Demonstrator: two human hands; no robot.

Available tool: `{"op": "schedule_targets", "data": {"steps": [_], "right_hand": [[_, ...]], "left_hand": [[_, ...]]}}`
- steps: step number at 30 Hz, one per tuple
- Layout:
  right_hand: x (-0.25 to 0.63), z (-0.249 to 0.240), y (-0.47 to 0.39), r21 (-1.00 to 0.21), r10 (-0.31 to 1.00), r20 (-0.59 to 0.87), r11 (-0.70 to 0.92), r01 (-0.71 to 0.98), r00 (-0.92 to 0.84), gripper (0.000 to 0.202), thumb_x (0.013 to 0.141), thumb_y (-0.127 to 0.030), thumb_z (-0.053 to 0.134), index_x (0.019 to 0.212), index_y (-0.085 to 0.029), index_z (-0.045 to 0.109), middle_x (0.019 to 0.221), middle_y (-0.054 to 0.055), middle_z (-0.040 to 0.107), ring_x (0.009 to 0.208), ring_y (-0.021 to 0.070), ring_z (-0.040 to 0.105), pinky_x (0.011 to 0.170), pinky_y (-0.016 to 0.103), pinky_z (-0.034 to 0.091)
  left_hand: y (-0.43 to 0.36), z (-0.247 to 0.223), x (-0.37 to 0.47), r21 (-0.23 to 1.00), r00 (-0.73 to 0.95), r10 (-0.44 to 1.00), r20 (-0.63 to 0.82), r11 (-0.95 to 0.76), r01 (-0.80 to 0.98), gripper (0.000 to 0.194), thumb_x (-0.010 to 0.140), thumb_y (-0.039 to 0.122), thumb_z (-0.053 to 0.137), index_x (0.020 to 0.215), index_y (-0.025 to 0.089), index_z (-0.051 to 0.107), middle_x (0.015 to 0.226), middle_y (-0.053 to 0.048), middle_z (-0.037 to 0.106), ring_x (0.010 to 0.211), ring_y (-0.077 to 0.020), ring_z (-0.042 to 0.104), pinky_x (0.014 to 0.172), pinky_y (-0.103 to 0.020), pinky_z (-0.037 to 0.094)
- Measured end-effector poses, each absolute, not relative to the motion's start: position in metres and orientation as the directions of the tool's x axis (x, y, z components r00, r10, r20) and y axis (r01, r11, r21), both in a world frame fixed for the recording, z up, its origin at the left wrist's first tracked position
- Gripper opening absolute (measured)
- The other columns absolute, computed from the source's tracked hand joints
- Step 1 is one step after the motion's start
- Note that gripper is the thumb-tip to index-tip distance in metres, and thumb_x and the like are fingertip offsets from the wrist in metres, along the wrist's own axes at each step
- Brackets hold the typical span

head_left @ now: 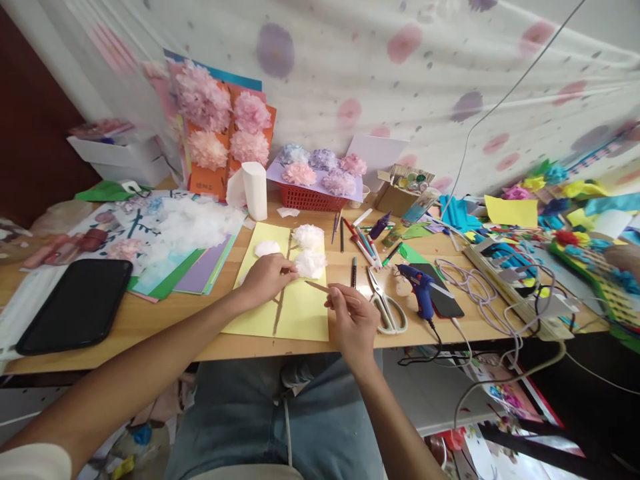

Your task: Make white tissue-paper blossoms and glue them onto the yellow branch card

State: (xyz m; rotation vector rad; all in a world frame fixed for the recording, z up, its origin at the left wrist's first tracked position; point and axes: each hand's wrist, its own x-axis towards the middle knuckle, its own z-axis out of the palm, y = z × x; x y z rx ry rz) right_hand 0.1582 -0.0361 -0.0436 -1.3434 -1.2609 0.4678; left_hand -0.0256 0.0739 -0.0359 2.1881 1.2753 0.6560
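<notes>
A yellow sheet of paper [305,317] lies before me, with a brown tree trunk and branches [278,317] on it. Two fluffy white paper flowers [311,264] sit at its upper right, and a flatter white paper piece [267,248] is at its upper left. My left hand [267,277] rests over the sheet, its thumb and fingertips pinched together at the left edge of the lower flower. Whatever is between them is hidden. My right hand [354,323] grips a thin, brown, pointed stick [317,287], its tip aimed left just below that flower.
Scissors [384,303], a blue glue gun [420,290] and a phone [443,300] lie to the right, beside tangled cables [475,287]. Behind stand a white roll [255,190] and a red basket [315,199] topped with pastel flowers. A black tablet [75,305] lies left.
</notes>
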Motion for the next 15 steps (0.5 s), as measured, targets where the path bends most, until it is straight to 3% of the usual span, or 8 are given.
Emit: {"op": "schedule_targets", "data": {"steps": [6,15], "right_hand": [[0.155,-0.046,-0.027,-0.719,0.812,0.558,0.368,0.59,0.173,0.023,0.099,-0.031,0.056,0.092,-0.02,0.075,0.083,0.007,0.076,0.072,0.0179,0.07,0.067,0.029,0.054],[0.154,-0.048,-0.021,-0.667,0.769,0.611,0.37,0.647,0.19,0.024,0.1,-0.031,0.054,0.091,-0.02,0.075,0.083,0.007,0.076,0.072,0.0177,0.071,0.067,0.029,0.054]], "left_hand": [[0.073,-0.033,-0.022,0.664,0.399,0.909,0.119,-0.372,0.649,0.023,0.086,0.034,0.062,0.079,0.018,0.076,0.081,-0.006,0.071,0.078,-0.0212,0.062,0.07,-0.03,0.04],[0.074,-0.032,-0.019,0.65,0.394,0.916,0.081,-0.348,0.676,0.022,0.084,0.031,0.06,0.077,0.017,0.076,0.071,-0.005,0.069,0.068,-0.0189,0.058,0.06,-0.029,0.032]]}}
